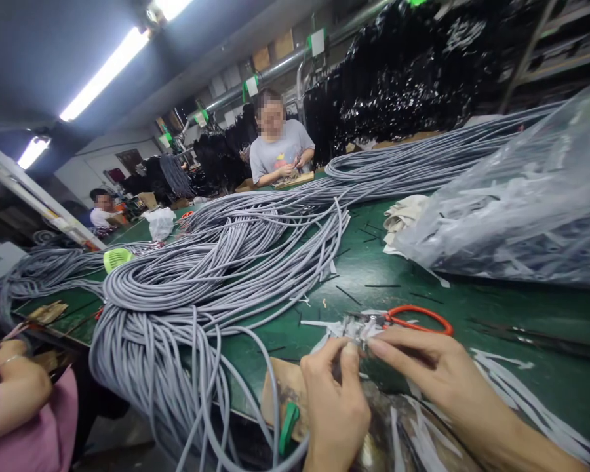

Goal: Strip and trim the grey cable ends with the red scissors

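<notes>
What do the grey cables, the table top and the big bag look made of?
Grey cables: probably a plastic or rubber sheath, matte, bending in smooth loops. Table top: green, faintly shiny, perhaps a mat or paint; unclear. Bag: thin clear plastic film, crinkled and glossy.

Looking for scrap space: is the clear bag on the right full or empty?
Full: the bag bulges, packed with white strips that show through the plastic.
</notes>
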A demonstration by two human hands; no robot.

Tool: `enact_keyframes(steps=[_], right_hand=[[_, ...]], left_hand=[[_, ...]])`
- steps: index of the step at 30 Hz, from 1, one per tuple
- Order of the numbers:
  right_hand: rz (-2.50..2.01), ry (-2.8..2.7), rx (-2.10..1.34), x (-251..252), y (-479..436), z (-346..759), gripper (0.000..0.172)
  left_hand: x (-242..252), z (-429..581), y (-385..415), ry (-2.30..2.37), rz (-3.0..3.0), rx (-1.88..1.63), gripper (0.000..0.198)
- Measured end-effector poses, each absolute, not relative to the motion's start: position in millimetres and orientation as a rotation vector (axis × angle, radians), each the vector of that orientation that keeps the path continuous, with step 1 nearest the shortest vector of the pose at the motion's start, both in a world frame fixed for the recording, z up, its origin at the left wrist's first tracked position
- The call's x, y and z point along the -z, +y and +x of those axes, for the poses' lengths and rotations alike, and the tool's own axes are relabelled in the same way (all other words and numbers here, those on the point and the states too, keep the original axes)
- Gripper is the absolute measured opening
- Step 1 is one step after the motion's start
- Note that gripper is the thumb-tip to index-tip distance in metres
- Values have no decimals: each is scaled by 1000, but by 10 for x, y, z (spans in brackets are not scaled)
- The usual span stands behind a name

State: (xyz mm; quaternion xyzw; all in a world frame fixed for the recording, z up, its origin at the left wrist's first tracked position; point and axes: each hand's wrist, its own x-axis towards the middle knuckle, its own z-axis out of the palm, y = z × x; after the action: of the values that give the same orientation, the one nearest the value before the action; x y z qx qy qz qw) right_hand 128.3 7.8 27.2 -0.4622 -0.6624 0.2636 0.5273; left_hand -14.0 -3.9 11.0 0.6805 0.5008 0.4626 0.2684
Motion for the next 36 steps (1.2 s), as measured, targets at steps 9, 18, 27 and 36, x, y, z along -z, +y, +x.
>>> enact_keyframes(steps=[9, 18, 27, 36], right_hand=[[-806, -1872, -143, -289, -91, 1160, 30], [-1175, -1471, -586, -175, 102, 1156, 24], [-1217, -1303, -793, -318, 97, 1134, 27], [-1164, -1209, -963, -271, 257, 1171, 64]], left_hand=[[-179, -156, -10, 1571, 1681, -1360, 33], [-138, -116, -44, 1276, 1636, -1351, 38], [-88, -119, -36, 1199, 1459, -1348, 44], [-190, -105, -23, 979, 1193, -1207, 60]])
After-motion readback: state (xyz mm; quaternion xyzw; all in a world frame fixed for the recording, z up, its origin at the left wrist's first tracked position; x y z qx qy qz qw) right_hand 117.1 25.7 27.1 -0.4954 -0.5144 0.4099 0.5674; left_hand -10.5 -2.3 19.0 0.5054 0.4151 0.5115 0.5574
